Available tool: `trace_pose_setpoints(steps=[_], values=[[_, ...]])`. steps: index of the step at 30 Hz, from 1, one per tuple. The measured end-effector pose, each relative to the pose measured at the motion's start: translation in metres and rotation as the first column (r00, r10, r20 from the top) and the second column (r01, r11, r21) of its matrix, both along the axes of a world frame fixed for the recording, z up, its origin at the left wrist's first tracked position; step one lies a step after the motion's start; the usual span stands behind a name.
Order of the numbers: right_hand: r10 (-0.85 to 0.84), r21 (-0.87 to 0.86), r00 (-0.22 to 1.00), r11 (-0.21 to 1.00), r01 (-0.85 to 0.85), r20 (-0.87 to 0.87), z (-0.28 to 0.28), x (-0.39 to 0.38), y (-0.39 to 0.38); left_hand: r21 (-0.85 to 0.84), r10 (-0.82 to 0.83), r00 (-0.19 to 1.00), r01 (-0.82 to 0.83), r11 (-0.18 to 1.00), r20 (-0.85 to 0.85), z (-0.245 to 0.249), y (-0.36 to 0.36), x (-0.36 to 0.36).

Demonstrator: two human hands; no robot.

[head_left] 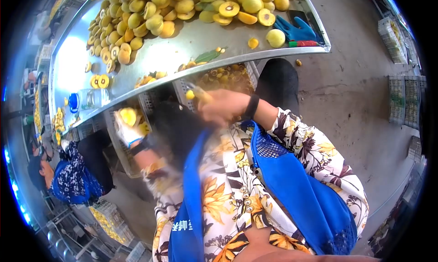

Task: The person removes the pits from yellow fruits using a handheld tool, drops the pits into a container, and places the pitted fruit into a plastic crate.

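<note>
My left hand [129, 133], in a white glove, grips a cut yellow peach half [128, 117] over the crates below the table edge. Its cut face points up. My right hand [220, 107] is bare and closed around a short hand tool [199, 92], smeared by motion. A small yellow piece [190, 94] shows at the tool's tip, apart from the peach half. The metal table [159, 49] ahead carries a big heap of yellow peaches [157, 11], many cut in half with pits showing.
Under the table edge stands a crate with peach scraps [228, 77]. A blue-capped jar [86, 101] is at the table's left; a blue glove [295, 29] and a red-and-green handle [303, 44] lie at the right corner. Another person [75, 175] sits at left. Stacked crates [404, 100] stand right.
</note>
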State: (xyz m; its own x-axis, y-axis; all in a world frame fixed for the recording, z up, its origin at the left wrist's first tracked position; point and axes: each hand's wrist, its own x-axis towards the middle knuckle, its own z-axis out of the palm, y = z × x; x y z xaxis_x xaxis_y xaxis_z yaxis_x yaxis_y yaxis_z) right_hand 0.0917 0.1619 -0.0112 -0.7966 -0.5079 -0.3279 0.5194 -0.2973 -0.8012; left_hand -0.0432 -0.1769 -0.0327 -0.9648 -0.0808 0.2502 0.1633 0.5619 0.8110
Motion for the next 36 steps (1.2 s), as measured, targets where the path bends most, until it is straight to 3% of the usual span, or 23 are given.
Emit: trace_pose_setpoints(steps=[1,2,3,4,5,6,7,8,9,11,12,14,16,18,19,21,22,23,25,28,30,32,36], values=[[-0.005,0.243,0.999,0.97,0.018,-0.054,0.0,0.001,0.004,-0.362,0.169,0.981,-0.192,0.912,-0.094,0.002,-0.015,-0.003],[-0.009,0.357,0.996,0.933,0.041,-0.089,-0.004,0.002,0.009,-0.122,0.374,0.894,-0.354,0.927,0.247,0.028,-0.002,-0.006],[-0.014,0.465,0.992,0.882,0.071,-0.124,-0.013,0.004,0.015,-0.396,0.403,0.912,-0.342,0.852,0.081,0.043,0.01,-0.013],[-0.013,0.568,0.988,0.817,0.099,-0.153,-0.018,0.01,0.023,-0.459,0.24,0.968,-0.248,0.853,-0.077,0.047,0.028,-0.023],[-0.119,0.519,0.98,0.834,0.186,-0.16,-0.008,0.02,0.028,-0.33,0.109,0.993,-0.12,0.936,-0.054,0.052,0.065,-0.033],[-0.2,0.507,0.966,0.823,0.257,-0.164,-0.005,0.028,0.033,-0.446,-0.142,0.963,0.026,0.894,-0.228,0.045,0.101,-0.047],[-0.283,0.496,0.944,0.803,0.331,-0.172,0.001,0.036,0.036,-0.344,-0.357,0.866,0.235,0.909,-0.351,0.052,0.157,-0.044],[-0.364,0.482,0.913,0.776,0.406,-0.183,0.006,0.042,0.041,-0.484,-0.513,0.757,0.298,0.823,-0.405,0.062,0.214,-0.04],[-0.381,0.545,0.912,0.738,0.399,-0.152,0.014,0.049,0.049,-0.438,-0.616,0.701,0.456,0.775,-0.359,0.06,0.263,-0.035],[-0.503,0.431,0.807,0.682,0.59,-0.309,0.008,0.062,0.065,-0.633,-0.814,0.484,0.529,0.565,-0.322,0.064,0.36,-0.023],[-0.549,0.4,0.765,0.652,0.644,-0.338,0.007,0.071,0.074,-0.759,-0.853,0.521,0.546,0.355,-0.025,0.066,0.399,-0.012],[-0.615,0.378,0.705,0.595,0.709,-0.354,0.01,0.09,0.088,-0.797,-0.869,0.478,0.572,0.195,0.13,0.068,0.454,0.011],[-0.728,0.282,0.647,0.587,0.759,-0.229,0.015,0.106,0.101,-0.821,-0.883,0.454,0.545,0.166,0.123,0.034,0.486,0.008],[-0.746,0.401,0.612,0.492,0.773,-0.264,0.002,0.117,0.11,-0.883,-0.916,0.4,0.421,0.206,-0.022,-0.013,0.492,-0.011],[-0.745,0.393,0.613,0.497,0.774,-0.264,-0.004,0.121,0.116,-0.908,-0.899,0.429,0.404,0.107,0.085,-0.022,0.494,-0.02],[-0.776,0.419,0.597,0.482,0.77,-0.203,0.008,0.11,0.12,-0.86,-0.877,0.458,0.496,0.119,0.143,0.02,0.46,-0.013],[-0.799,0.437,0.588,0.487,0.757,-0.128,0.018,0.105,0.117,-0.819,-0.764,0.496,0.57,-0.072,0.412,0.026,0.451,-0.022],[-0.784,0.426,0.608,0.511,0.747,-0.126,0.018,0.101,0.119,-0.859,-0.836,0.476,0.512,0.009,0.275,0.014,0.424,-0.03],[-0.747,0.392,0.654,0.569,0.723,-0.122,0.017,0.091,0.124,-0.809,-0.648,0.584,0.581,-0.088,0.49,0.047,0.385,-0.031],[-0.691,0.392,0.71,0.62,0.68,-0.137,0.022,0.077,0.129,-0.854,-0.463,0.751,0.519,-0.027,0.471,0.05,0.321,-0.054],[-0.654,0.358,0.737,0.656,0.665,-0.17,0.014,0.066,0.13,-0.858,-0.528,0.767,0.498,0.131,0.365,0.069,0.32,-0.055],[-0.634,0.332,0.737,0.66,0.673,-0.233,0.013,0.055,0.13,-0.81,-0.759,0.65,0.469,0.352,0.047,0.083,0.36,-0.052],[-0.641,0.315,0.692,0.617,0.721,-0.332,-0.012,0.039,0.119,-0.825,-0.924,0.236,0.421,0.376,-0.3,0.081,0.51,-0.063]])
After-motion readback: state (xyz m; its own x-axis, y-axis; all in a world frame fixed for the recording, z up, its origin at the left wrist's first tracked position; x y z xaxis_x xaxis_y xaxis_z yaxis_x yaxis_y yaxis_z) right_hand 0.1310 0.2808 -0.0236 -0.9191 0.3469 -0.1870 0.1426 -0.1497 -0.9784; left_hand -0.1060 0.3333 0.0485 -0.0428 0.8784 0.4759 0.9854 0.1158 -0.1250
